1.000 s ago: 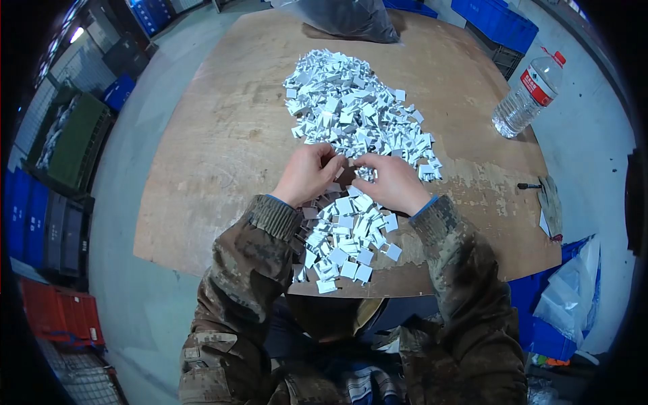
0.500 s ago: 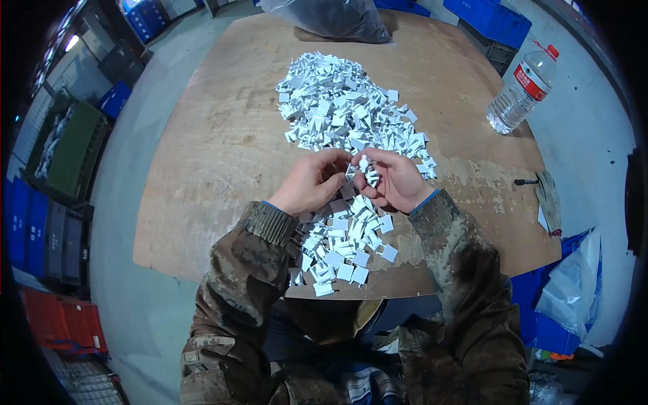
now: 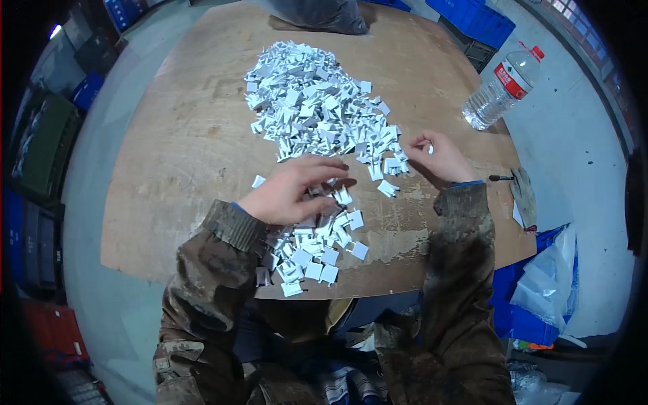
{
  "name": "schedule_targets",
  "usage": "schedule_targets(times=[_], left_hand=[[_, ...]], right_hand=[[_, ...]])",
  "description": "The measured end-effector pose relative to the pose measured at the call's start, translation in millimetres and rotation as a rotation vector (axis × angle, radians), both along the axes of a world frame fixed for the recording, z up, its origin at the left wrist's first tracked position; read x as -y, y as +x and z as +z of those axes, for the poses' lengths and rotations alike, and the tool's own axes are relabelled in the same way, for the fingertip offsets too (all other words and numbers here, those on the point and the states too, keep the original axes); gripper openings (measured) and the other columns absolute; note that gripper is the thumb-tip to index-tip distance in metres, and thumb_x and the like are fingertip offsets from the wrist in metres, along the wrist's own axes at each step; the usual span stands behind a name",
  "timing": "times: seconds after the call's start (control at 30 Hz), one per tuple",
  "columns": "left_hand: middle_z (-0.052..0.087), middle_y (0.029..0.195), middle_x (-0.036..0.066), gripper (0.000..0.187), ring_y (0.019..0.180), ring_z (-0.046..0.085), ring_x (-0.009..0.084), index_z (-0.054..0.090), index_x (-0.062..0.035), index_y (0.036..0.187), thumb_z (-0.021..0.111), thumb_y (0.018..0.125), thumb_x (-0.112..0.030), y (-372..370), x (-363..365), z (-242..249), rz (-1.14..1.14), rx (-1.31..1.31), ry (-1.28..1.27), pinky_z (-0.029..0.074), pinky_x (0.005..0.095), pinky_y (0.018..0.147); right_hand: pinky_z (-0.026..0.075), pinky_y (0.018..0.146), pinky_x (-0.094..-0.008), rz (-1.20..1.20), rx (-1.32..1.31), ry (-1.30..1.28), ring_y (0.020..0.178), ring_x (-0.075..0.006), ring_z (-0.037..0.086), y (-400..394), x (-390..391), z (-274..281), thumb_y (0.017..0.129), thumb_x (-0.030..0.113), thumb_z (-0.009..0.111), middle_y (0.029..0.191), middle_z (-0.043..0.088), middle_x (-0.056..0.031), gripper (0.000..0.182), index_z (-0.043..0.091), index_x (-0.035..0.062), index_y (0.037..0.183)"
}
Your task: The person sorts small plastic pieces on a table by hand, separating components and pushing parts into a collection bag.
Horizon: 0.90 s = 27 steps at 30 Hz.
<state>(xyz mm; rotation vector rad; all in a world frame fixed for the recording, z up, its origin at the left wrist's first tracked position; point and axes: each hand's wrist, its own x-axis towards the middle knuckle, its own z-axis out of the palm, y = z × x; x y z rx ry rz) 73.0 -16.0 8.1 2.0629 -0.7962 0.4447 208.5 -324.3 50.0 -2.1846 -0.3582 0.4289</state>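
A large heap of small white plastic pieces (image 3: 310, 101), flat squares with thin projections, lies on the wooden table. Nearer to me is a smaller pile of the same pieces (image 3: 314, 253). My left hand (image 3: 290, 189) is over the top of this smaller pile, palm down, fingers stretched and apart, with nothing visible in them. To the right of the large heap, my right hand (image 3: 442, 158) has its fingers curled in. A bit of white shows between them, apparently one of the small pieces; the rest of the grip is hidden. A few loose pieces (image 3: 388, 188) lie between the hands.
A water bottle with a red cap (image 3: 503, 88) stands on the right of the table (image 3: 182, 169). Near the right edge are a glove (image 3: 523, 199) and a small black object (image 3: 500, 178). A filled plastic bag (image 3: 317, 13) sits at the far edge. Blue bins (image 3: 476, 20) surround the table.
My hands were together over the pieces, with several in the right hand. Now they are apart: the right has moved right, the left slightly left and its fingers have opened. The view has shifted.
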Motion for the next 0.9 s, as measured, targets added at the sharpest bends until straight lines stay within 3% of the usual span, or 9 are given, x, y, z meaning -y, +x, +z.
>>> schedule_targets(times=[0.03, 0.07, 0.2, 0.37, 0.57, 0.7, 0.9], left_hand=[[0.071, 0.089, 0.006, 0.026, 0.069, 0.059, 0.0157, 0.074, -0.0019, 0.110, 0.071, 0.085, 0.000, -1.1, -0.1, 0.0, -0.036, 0.159, 0.095, 0.049, 0.0260, 0.064], [0.071, 0.089, 0.006, 0.026, 0.069, 0.059, 0.0157, 0.074, -0.0019, 0.110, 0.071, 0.085, 0.000, -3.5, -4.4, -0.4, -0.032, 0.152, 0.102, 0.049, 0.0260, 0.064], [0.072, 0.091, 0.008, 0.024, 0.071, 0.062, 0.0181, 0.075, -0.0014, 0.111, 0.073, 0.087, -0.003, -10.6, -20.7, -1.0, -0.089, -0.541, 0.036, 0.051, 0.0283, 0.064], [0.072, 0.091, 0.009, 0.027, 0.074, 0.064, 0.0184, 0.075, -0.0005, 0.112, 0.074, 0.086, -0.006, -12.2, -10.9, 14.0, 0.251, -0.529, -0.055, 0.052, 0.0295, 0.065], [0.070, 0.091, 0.010, 0.027, 0.073, 0.065, 0.0206, 0.075, -0.0033, 0.111, 0.075, 0.084, -0.007, -4.3, -17.6, -2.8, 0.359, -0.376, -0.055, 0.053, 0.0322, 0.066], [0.067, 0.092, 0.009, 0.027, 0.075, 0.066, 0.0236, 0.076, -0.0067, 0.109, 0.076, 0.082, -0.006, -4.6, -11.3, -2.9, 0.373, -0.262, 0.130, 0.055, 0.0353, 0.068], [0.064, 0.094, 0.009, 0.025, 0.076, 0.067, 0.0265, 0.076, -0.0088, 0.108, 0.077, 0.083, -0.008, -4.4, -11.0, -1.1, 0.427, -0.326, 0.149, 0.055, 0.0376, 0.070]], right_hand=[[0.046, 0.064, -0.0272, 0.048, -0.014, -0.101, 0.068, -0.0127, 0.056, -2.6, -0.7, -3.0, 0.087, 0.019, 0.078, 0.093, 0.066, -0.0045, 0.028, 0.069, 0.0028, 0.108], [0.046, 0.064, -0.0272, 0.054, -0.021, -0.094, 0.068, -0.0127, 0.056, -5.2, -6.1, -7.5, 0.087, 0.019, 0.078, 0.093, 0.066, -0.0045, 0.028, 0.069, 0.0028, 0.108], [0.047, 0.067, -0.0284, 0.239, 0.218, -0.219, 0.070, -0.0137, 0.057, -16.7, -41.7, -22.5, 0.079, 0.020, 0.085, 0.089, 0.065, -0.0031, 0.034, 0.068, 0.0038, 0.104], [0.049, 0.067, -0.0317, 0.473, 0.102, -0.060, 0.068, -0.0179, 0.058, -45.3, -78.3, -16.2, 0.079, 0.020, 0.084, 0.082, 0.065, -0.0043, 0.034, 0.068, 0.0043, 0.105], [0.049, 0.066, -0.0358, 0.511, -0.052, 0.191, 0.067, -0.0221, 0.060, -50.1, -83.6, -23.5, 0.079, 0.020, 0.082, 0.075, 0.064, -0.0063, 0.033, 0.069, 0.0051, 0.106], [0.049, 0.065, -0.0381, 0.352, 0.325, 0.007, 0.067, -0.0245, 0.060, -45.0, -89.6, -42.6, 0.080, 0.019, 0.080, 0.075, 0.065, -0.0078, 0.028, 0.070, 0.0054, 0.102], [0.049, 0.065, -0.0394, 0.243, 0.346, -0.173, 0.069, -0.0270, 0.061, -57.1, -107.6, -30.3, 0.080, 0.017, 0.077, 0.076, 0.065, -0.0081, 0.026, 0.069, 0.0058, 0.103]])
